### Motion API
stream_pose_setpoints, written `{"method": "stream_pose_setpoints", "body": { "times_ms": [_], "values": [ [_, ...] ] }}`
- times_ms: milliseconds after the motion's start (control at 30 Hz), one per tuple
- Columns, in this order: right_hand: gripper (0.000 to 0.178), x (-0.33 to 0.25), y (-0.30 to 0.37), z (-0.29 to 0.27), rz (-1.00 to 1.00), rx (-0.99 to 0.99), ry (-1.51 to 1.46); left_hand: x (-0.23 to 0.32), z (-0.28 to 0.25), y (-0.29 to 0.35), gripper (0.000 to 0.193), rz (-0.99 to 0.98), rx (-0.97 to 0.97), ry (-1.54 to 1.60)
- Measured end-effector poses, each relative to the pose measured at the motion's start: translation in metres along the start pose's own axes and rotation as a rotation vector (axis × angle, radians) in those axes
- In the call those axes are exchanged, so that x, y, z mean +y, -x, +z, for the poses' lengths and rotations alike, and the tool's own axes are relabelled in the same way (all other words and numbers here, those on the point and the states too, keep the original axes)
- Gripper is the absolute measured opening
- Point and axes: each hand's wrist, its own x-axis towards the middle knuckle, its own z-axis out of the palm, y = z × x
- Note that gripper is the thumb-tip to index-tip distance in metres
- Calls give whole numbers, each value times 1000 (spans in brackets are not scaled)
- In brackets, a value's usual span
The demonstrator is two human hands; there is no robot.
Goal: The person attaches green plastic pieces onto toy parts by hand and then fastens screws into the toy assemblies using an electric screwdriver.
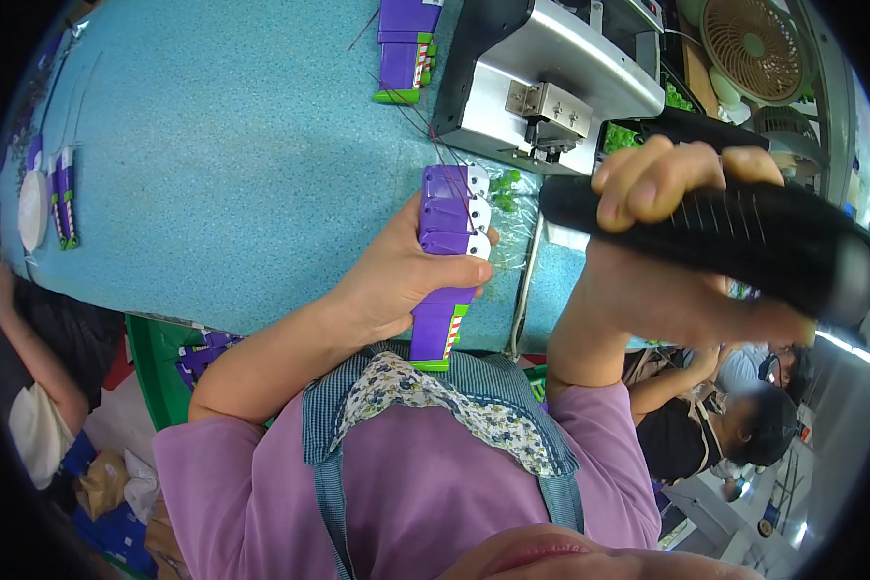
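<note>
My left hand (385, 278) is wrapped round a stack of purple plastic toy parts (445, 208), holding them upright just above the table's near edge. These parts have white rounded ends with small dark holes, green lower edges and red-and-white stripes. Thin dark red wires trail from them toward the far side. Raised on the right, my right hand (638, 280) grips a black electric screwdriver (715, 227), its body lying roughly sideways and close to the camera. The screwdriver's far right end is blurred, and its tip cannot be made out.
A silver-and-black machine (541, 87) stands at the back, beside more purple toy parts (399, 53). Green pieces lie in a clear bag (506, 193). More purple parts (65, 198) are at far left. A green crate (155, 372) sits below the blue table (213, 145). Other people work on both sides.
</note>
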Motion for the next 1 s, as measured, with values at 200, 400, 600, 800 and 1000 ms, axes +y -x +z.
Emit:
{"method": "stream_pose_setpoints", "body": {
  "times_ms": [200, 400, 600, 800, 1000],
  "values": [
    [95, -19, 17, 7, 57, -97, 5, 2, 5, 1, 62, 27, 11, 34],
    [96, -3, 22, 9, 29, -92, -12, 2, 6, 1, 63, 56, 41, -10],
    [98, 0, 16, 8, 77, -76, -49, 7, 7, 3, 59, 27, 94, 12],
    [97, 8, -27, -26, -49, -72, -88, 12, 7, -1, 48, -52, 131, 66],
    [97, -3, -4, -9, 58, -28, -41, 0, 0, -2, 48, -24, 50, 111]
  ]
}}
